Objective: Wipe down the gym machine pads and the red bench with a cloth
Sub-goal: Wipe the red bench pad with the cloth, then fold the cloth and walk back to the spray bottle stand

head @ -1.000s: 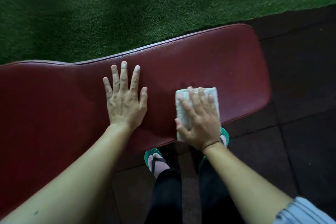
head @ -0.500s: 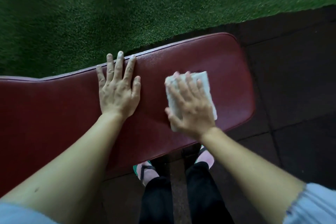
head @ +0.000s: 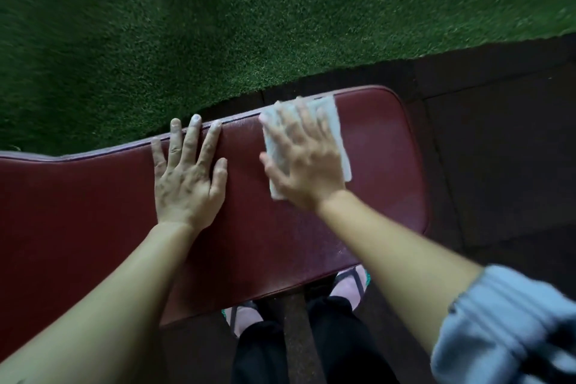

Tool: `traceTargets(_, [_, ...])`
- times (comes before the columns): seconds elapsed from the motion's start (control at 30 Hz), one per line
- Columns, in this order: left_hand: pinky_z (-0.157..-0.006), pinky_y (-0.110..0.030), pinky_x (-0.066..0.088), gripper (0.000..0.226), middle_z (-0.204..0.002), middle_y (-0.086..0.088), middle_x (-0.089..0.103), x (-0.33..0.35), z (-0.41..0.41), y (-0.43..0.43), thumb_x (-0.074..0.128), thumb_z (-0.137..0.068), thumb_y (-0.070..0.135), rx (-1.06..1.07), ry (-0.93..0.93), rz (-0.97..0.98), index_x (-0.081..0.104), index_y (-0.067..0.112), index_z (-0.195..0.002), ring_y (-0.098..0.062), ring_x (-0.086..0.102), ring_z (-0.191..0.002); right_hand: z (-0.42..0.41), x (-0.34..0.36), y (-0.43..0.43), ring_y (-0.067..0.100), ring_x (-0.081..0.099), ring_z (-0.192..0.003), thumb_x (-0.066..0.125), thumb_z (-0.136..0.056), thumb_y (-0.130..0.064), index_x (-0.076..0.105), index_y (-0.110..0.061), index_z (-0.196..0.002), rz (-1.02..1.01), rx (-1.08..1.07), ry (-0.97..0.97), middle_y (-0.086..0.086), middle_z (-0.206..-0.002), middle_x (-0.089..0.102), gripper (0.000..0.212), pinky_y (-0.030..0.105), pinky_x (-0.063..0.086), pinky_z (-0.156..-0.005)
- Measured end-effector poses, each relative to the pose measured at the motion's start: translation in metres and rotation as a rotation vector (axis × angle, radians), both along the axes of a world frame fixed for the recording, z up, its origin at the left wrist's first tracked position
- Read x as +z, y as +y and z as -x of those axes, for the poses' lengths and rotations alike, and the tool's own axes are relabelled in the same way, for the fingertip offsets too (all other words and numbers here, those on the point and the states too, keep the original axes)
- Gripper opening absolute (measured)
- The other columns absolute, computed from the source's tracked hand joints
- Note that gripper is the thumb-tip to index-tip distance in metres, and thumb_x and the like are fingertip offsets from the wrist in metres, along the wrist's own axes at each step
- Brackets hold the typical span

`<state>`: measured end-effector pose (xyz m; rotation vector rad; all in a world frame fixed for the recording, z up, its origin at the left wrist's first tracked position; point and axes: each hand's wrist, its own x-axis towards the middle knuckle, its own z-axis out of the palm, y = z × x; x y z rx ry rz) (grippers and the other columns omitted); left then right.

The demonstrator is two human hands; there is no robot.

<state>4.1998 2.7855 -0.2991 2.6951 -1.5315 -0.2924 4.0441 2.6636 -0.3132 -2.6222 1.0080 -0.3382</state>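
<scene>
At 6 o'clock, feet in sandals (head: 350,285) under the bench (head: 383,165). Mid-frame, left hand (head: 187,178) flat on the red pad, fingers spread w/ tips at far edge. Right hand (head: 307,162) at 1 o'clock, blurred, fingers splayed, pressing white cloth (head: 335,128) near far edge. Beyond, green turf (head: 280,25).

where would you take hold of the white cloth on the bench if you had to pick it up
Take the cloth by its right edge, coming from the right end of the red bench. That strip lies flat and bare, while the right hand presses flat over the rest. The left hand rests apart on the pad, out of the way.
</scene>
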Motion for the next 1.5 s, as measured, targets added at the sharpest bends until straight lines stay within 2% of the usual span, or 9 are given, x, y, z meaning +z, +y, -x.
traceTargets(0.1, [-0.118,-0.053,0.001,0.060,-0.159,-0.002,0.018,0.001,0.001,0.000,0.025,-0.091,0.045,0.008,0.014,0.001,0.025,0.029,-0.150,-0.026,0.005,-0.148,0.032,-0.006,0.003,0.032,0.032,-0.139,0.052,-0.084,-0.046,0.051,-0.022,-0.136,0.021,0.039,-0.053,0.008,-0.143,0.048,0.057,0.053,0.021,-0.114])
traceTargets(0.23, [-0.118,-0.051,-0.001,0.060,-0.160,-0.004,0.016,0.003,0.020,-0.013,0.028,-0.091,0.042,0.113,0.038,0.025,0.026,0.026,-0.149,-0.028,0.004,-0.148,0.066,-0.013,-0.040,0.034,0.033,-0.138,0.049,-0.082,-0.050,0.049,-0.023,-0.137,0.025,-0.115,0.052,0.010,-0.144,0.046,0.062,0.050,0.020,-0.114])
traceTargets(0.33, [-0.118,-0.050,0.000,0.059,-0.159,-0.006,0.020,0.002,0.050,-0.040,0.030,-0.091,0.043,0.104,0.072,0.061,0.030,0.026,-0.148,-0.029,0.008,-0.148,0.067,-0.013,-0.081,0.033,0.039,-0.133,0.047,-0.083,-0.054,0.051,-0.023,-0.135,0.027,-0.172,0.088,0.009,-0.138,0.051,0.060,0.050,0.025,-0.111])
traceTargets(0.5, [-0.118,-0.045,-0.004,0.061,-0.159,-0.006,0.019,0.001,0.094,-0.087,0.024,-0.091,0.046,0.141,0.178,0.085,0.029,0.025,-0.148,-0.026,0.005,-0.148,0.063,-0.014,-0.110,0.030,0.056,-0.108,0.051,-0.080,-0.062,0.064,-0.021,-0.116,0.053,-0.159,0.014,0.007,-0.113,0.063,0.056,0.043,0.038,-0.094])
traceTargets(0.63, [-0.118,-0.048,-0.001,0.060,-0.156,-0.009,0.026,0.002,0.105,-0.103,0.024,-0.091,0.046,0.166,0.189,0.091,0.034,0.024,-0.146,-0.028,0.010,-0.147,0.063,-0.013,-0.122,0.027,0.061,-0.091,0.057,-0.078,-0.062,0.068,-0.024,-0.103,0.048,-0.169,-0.093,0.002,-0.097,0.066,0.048,0.041,0.044,-0.082])
traceTargets(0.9, [-0.120,-0.045,0.007,0.049,-0.154,-0.010,0.029,0.025,0.116,-0.106,0.040,-0.098,0.034,0.219,0.268,0.045,0.036,0.019,-0.145,-0.026,0.014,-0.147,0.087,0.007,-0.131,0.027,0.060,-0.078,0.059,-0.073,-0.066,0.068,-0.026,-0.091,-0.092,-0.268,-0.109,0.000,-0.082,0.066,0.045,0.038,0.045,-0.070])
traceTargets(1.17, [-0.114,-0.041,0.026,0.050,-0.145,-0.011,0.044,0.098,0.157,-0.119,0.036,-0.097,0.038,0.063,0.360,-0.045,0.040,0.017,-0.143,-0.027,0.034,-0.137,0.162,0.089,-0.095,0.024,0.060,-0.084,0.069,-0.071,-0.060,0.068,-0.029,-0.095,-0.306,-0.501,-0.016,-0.001,-0.085,0.065,0.039,0.038,0.046,-0.073])
traceTargets(1.27, [-0.110,-0.044,0.032,0.057,-0.140,-0.012,0.049,0.140,0.174,-0.125,0.031,-0.091,0.043,-0.050,0.344,-0.041,0.045,0.016,-0.139,-0.030,0.040,-0.132,0.183,0.135,-0.077,0.024,0.060,-0.085,0.070,-0.071,-0.060,0.068,-0.030,-0.095,-0.312,-0.589,-0.024,-0.002,-0.086,0.066,0.039,0.037,0.046,-0.073])
traceTargets(1.5, [-0.109,-0.044,0.033,0.054,-0.139,-0.011,0.050,0.238,0.211,-0.140,0.035,-0.092,0.044,-0.317,0.302,0.003,0.048,0.016,-0.137,-0.029,0.040,-0.132,0.228,0.249,-0.043,0.022,0.060,-0.088,0.067,-0.073,-0.059,0.067,-0.030,-0.101,-0.249,-0.753,-0.060,-0.005,-0.094,0.067,0.041,0.034,0.043,-0.075])
